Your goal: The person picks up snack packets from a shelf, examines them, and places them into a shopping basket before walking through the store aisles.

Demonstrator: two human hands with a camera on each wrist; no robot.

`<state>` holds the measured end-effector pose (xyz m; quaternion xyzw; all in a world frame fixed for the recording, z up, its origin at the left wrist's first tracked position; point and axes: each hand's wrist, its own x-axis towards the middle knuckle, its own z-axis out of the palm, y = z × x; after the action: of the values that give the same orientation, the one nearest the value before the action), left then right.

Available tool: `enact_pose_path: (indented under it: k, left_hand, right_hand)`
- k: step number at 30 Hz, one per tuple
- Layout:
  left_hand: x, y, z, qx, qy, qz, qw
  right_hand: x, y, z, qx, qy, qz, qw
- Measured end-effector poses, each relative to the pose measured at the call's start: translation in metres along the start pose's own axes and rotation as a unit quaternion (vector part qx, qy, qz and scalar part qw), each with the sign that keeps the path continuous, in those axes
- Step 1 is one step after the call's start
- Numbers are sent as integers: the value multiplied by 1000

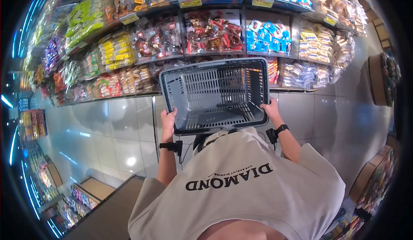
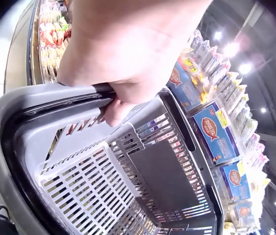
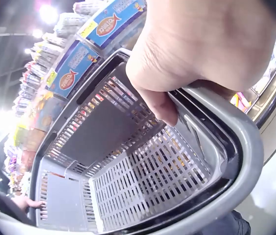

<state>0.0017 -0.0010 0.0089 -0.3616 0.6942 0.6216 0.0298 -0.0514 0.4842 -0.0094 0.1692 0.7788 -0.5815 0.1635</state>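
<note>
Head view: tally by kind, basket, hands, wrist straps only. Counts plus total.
Grey basket: 1
Hands: 2, left hand and right hand, each gripping a side of the basket
Black wrist straps: 2, left strap and right strap
Total: 5

This is a shop, shown by tiers of shelves [image 1: 226,0] with yellow price tags [image 1: 190,2] along their edges and small bright bags [image 1: 116,51] packed on them, printed blue signs [image 2: 214,130], bright ceiling lights [image 2: 231,49], and a grey shopping basket [image 1: 257,88] held over a tiled floor [image 1: 124,128].
</note>
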Motion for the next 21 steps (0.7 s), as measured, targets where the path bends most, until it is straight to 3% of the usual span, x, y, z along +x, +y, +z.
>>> enact_pose_path:
  k: [1, 2, 6, 8, 9, 10, 12, 13, 14, 16, 18, 21]
  left_hand:
    - [-3, 7, -2, 22, 13, -14, 1000]
    - [45, 0, 46, -36, -17, 21, 999]
    - [45, -1, 4, 8, -23, 4, 1000]
    - [50, 5, 5, 35, -33, 14, 999]
    - [55, 4, 2, 57, -42, 22, 997]
    - [62, 0, 0, 53, -42, 26, 997]
    - [82, -12, -1, 123, -33, 72, 989]
    - [79, -1, -2, 114, -48, 46, 991]
    - [84, -2, -2, 113, -50, 43, 991]
    - [86, -12, -4, 135, -42, 119, 983]
    - [83, -17, -4, 131, -42, 149, 979]
    - [86, -6, -3, 118, -34, 226, 966]
  right_hand:
    - [-5, 2, 4, -3, 4, 22, 1000]
    - [37, -21, -19, -35, 45, -31, 998]
    - [11, -18, 15, -80, 62, 36, 994]
    - [7, -32, 19, -305, 125, -59, 942]
    - [8, -42, 24, -344, 199, -205, 894]
    - [12, -54, 24, -345, 201, -210, 892]
    - [-1, -158, 49, -353, 313, -338, 814]
    - [13, -175, 60, -210, 213, -305, 904]
    - [35, -189, 72, -58, 106, -256, 959]
    - [94, -200, 101, 51, 28, -172, 983]
    - [174, -195, 132, -77, 35, -92, 992]
    - [217, -225, 154, -98, 104, -94, 985]
